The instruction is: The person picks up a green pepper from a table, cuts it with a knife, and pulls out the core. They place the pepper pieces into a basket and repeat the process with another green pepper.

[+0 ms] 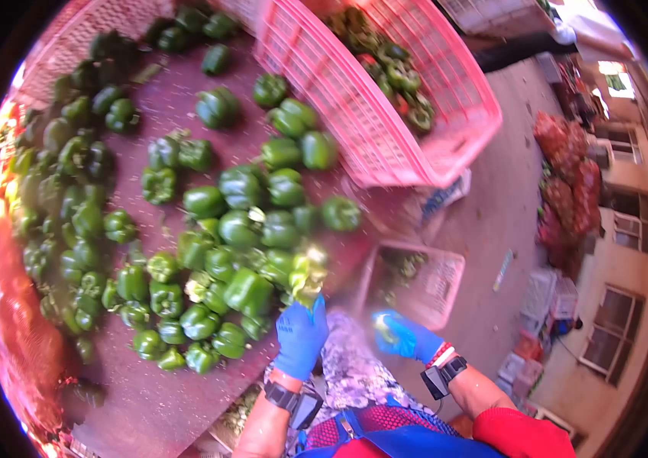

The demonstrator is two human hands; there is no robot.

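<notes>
My left hand [302,336], in a blue glove, is closed at the table's edge on a pale yellow-green bell pepper [308,273] that looks cut open. To its right, over the floor side, my right hand [412,338], gloved in blue too, has its fingers curled round a small pale green piece [385,328], blurred; I cannot tell what it is. Many whole green bell peppers [247,291] lie just beyond my left hand on the dark red table [194,404]. Some pale cut bits sit among them.
A pink plastic crate [362,114] holding peppers leans at the table's far right. Below it, a pink basket [454,275] with green scraps stands on the floor. A larger heap of peppers [72,206] covers the table's left. Filled red mesh sacks [568,168] rest by the wall.
</notes>
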